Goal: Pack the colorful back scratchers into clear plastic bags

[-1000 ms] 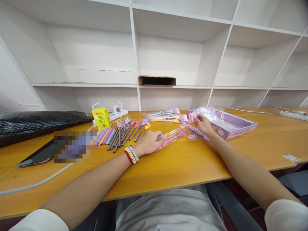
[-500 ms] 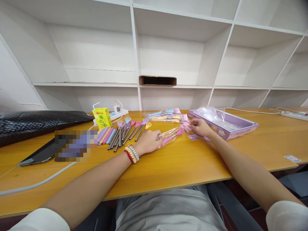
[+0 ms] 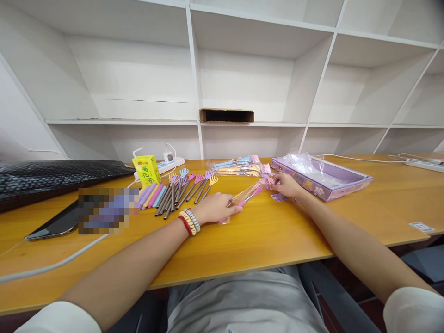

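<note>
A pink back scratcher (image 3: pixel 257 190) with a small hand-shaped head lies in a clear plastic bag (image 3: pixel 239 198), slanting over the table. My left hand (image 3: pixel 215 208) is closed around its handle end, thumb stretched along the near side; the fingertips are partly hidden. At the head end, my right hand (image 3: pixel 286 185) pinches a pink card (image 3: pixel 266 182) by the bag's top. Another small printed card (image 3: pixel 278 197) lies just below that hand. Left of my left hand lie several unbagged back scratchers (image 3: pixel 176 192) with steel rods and coloured heads, beside their pastel handles (image 3: pixel 151 196).
Bagged back scratchers (image 3: pixel 237 166) are piled behind my hands. To the right stands a purple open box (image 3: pixel 338 188) holding clear plastic bags. A yellow drink carton (image 3: pixel 147 169), power strip (image 3: pixel 175 163), phone (image 3: pixel 55 222) and white cable (image 3: pixel 62 262) occupy the left.
My left hand has shifted, its thumb now stretched out over the bag's lower part. The scratcher's handle is more covered. My right hand has barely moved.
</note>
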{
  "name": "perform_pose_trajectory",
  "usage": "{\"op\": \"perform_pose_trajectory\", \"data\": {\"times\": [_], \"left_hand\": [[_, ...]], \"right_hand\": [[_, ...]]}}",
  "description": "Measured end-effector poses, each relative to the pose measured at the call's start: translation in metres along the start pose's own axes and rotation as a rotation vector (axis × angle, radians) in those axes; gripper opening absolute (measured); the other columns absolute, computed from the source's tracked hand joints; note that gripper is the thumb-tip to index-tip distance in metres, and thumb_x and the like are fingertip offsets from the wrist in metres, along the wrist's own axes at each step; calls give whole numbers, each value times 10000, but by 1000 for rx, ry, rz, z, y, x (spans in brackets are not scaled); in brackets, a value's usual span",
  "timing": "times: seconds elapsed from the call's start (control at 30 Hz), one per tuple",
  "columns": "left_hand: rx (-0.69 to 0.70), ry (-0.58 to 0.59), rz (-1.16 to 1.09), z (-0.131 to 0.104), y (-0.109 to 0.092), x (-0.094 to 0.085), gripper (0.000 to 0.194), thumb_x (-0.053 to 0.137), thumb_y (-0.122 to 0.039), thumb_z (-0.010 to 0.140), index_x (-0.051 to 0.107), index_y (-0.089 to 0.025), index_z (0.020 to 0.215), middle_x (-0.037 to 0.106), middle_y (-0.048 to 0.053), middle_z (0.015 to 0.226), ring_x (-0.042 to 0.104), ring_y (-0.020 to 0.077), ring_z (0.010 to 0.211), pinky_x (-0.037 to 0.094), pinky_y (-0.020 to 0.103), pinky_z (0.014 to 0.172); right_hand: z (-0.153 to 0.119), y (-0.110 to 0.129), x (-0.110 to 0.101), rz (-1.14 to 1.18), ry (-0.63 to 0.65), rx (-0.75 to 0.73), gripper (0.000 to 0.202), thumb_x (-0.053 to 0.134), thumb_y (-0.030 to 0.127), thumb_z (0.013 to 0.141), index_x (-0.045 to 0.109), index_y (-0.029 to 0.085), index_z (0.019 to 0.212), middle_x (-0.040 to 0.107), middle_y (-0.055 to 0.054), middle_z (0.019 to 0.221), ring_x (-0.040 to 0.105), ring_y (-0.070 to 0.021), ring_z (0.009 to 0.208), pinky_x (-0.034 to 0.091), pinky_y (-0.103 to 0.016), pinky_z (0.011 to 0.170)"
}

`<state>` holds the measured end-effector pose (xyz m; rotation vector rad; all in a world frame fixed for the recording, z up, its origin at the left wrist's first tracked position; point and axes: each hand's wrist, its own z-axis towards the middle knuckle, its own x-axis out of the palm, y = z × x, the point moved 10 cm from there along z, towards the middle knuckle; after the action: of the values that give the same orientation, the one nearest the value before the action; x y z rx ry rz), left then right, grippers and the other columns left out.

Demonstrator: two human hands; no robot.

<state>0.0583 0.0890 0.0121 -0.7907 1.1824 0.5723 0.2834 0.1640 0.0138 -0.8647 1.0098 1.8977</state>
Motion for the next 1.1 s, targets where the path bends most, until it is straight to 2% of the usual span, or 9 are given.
{"op": "perform_pose_trajectory", "data": {"times": [0.2,0.4,0.57,0.83,0.97,1.1], "left_hand": [[80,53,-129,1,-5,5,416,476,-560,783,615,-199,632,543,8,488,459,136,465,250,258,488],[120,59,-211,0,-11,3,459,436,-551,808,647,-181,637,496,-2,449,396,109,439,251,237,480],[77,87,-331,-3,-13,-1,538,392,-593,813,647,-158,626,487,5,418,398,106,428,266,232,470],[80,93,-359,-3,-14,0,562,394,-627,797,601,-155,574,503,6,429,391,100,429,270,234,468],[69,61,-354,-2,-12,-1,587,345,-626,820,523,-155,520,500,8,425,406,98,423,281,236,480],[37,60,-357,-2,-9,-1,597,328,-640,823,517,-158,526,484,7,402,426,104,422,283,235,479]], "right_hand": [[1,-5,4,-5,3,14,267,570,383,698,449,193,553,576,-10,647,508,-147,623,342,-250,584],[0,-3,-3,62,-56,26,239,576,341,690,443,190,561,625,-30,738,540,-163,697,379,-262,644],[-4,-11,-18,113,-159,123,224,553,350,680,447,189,564,538,11,588,484,-130,590,339,-240,554],[-4,-8,-18,153,-172,77,242,548,356,667,406,195,554,476,31,529,416,-103,527,310,-234,510],[-5,-13,-21,219,-205,118,229,584,341,643,427,196,560,496,25,531,445,-112,532,326,-234,502],[-4,-20,-15,412,-158,184,217,637,321,600,463,195,626,570,7,586,522,-136,548,386,-247,511]]}}
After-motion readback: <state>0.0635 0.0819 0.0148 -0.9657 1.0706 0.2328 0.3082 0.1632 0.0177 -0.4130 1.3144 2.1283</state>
